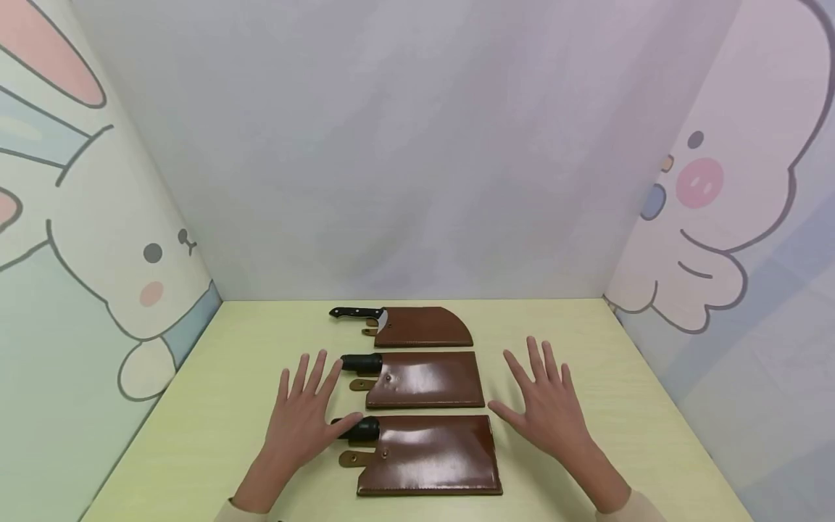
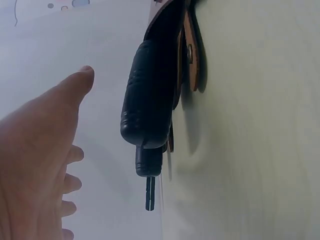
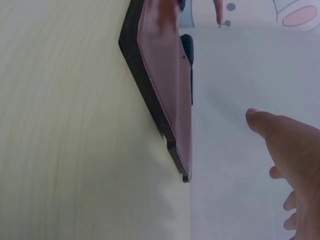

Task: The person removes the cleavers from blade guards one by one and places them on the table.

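Three knives in brown leather sheaths lie one behind another, handles pointing left. The nearest sheath [image 1: 430,457] and the middle sheath [image 1: 430,380] are squared, with thick black handles [image 2: 147,100]. At the back, a sheath with a rounded end [image 1: 424,326] holds a knife with a slim riveted black handle [image 1: 352,312]. My left hand [image 1: 303,420] hovers with spread fingers by the handles of the two nearer knives, its thumb over the nearest one in the head view. To the right of the sheaths, my right hand [image 1: 548,409] is spread, holding nothing.
The pale wood-grain table [image 1: 261,348] meets a plain light back wall [image 1: 411,181]. A rabbit drawing [image 1: 111,239] covers the left side wall, and another cartoon animal [image 1: 724,181] the right one. Snap straps [image 1: 356,459] stick out beside the handles.
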Motion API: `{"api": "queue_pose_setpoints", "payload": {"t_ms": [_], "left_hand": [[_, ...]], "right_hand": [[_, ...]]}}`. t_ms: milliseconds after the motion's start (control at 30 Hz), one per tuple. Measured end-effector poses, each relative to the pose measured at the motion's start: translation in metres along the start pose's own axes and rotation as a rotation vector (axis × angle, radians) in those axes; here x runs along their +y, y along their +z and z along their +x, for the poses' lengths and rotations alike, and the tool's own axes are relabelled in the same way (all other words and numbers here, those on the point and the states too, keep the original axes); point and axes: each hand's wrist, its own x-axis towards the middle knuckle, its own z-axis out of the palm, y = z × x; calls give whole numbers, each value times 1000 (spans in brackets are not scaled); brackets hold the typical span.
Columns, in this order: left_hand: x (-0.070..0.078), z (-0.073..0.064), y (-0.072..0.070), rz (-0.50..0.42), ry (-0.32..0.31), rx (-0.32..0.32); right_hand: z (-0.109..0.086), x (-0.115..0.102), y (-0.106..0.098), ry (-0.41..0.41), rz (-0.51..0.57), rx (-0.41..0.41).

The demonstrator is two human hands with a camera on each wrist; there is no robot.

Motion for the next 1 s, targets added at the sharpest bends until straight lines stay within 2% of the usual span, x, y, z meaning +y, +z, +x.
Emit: {"api": "queue_pose_setpoints", "payload": {"t_ms": [233,400,767,1000], "left_hand": [[0,-11,-1,12,23,-14],[-1,-18,0,-20,12,-50],[-3,-27,6,-147,-8,-106],[-4,-28,10,-230,28,-161]], "right_hand": [[-9,-5,-5,-7,30,-33],[-16,-11,-5,-9,85,-74],[-37,-21,17,-43,166,-147],[-45,-31,22,-96,200,-225]]}}
